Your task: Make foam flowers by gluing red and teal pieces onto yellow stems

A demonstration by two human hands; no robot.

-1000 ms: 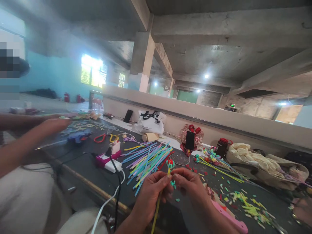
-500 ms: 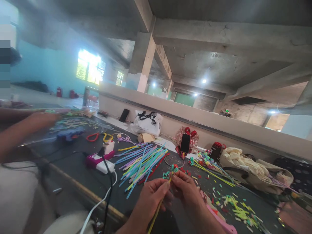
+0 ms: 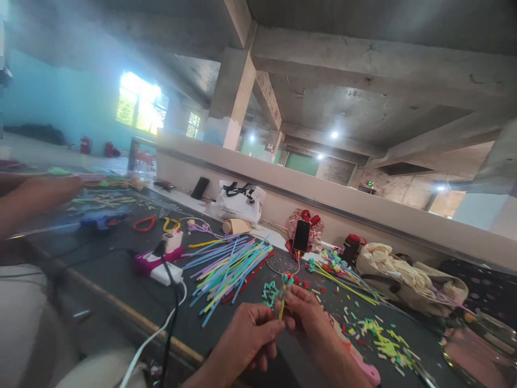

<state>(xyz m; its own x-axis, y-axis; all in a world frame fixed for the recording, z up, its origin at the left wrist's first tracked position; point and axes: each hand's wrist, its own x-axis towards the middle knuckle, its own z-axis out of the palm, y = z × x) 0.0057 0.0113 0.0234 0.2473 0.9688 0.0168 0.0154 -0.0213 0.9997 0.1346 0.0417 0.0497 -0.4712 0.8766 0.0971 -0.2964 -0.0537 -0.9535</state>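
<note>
- My left hand (image 3: 248, 337) and right hand (image 3: 307, 315) pinch closed on a yellow straw stem (image 3: 281, 308), its curled flower head (image 3: 287, 278) already formed above the fingers.
- Loose straws (image 3: 226, 267) lie unused; finished stems (image 3: 343, 269) are piled beyond.
- A dark worktable (image 3: 121, 280) strewn with clippings (image 3: 383, 339), inside a concrete hall.

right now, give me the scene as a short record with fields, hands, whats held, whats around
left hand: pinching the yellow straw stem from the left
right hand: fingertips on the same stem, just under its curled coloured tip
straw pile: loose coloured straws lying on the dark table, left of the hands
power strip: pink and white, cable plugged in
phone: propped upright by the wall
cut scraps: yellow and green bits, right of the hands
other person: forearm at far left, blurred
</note>
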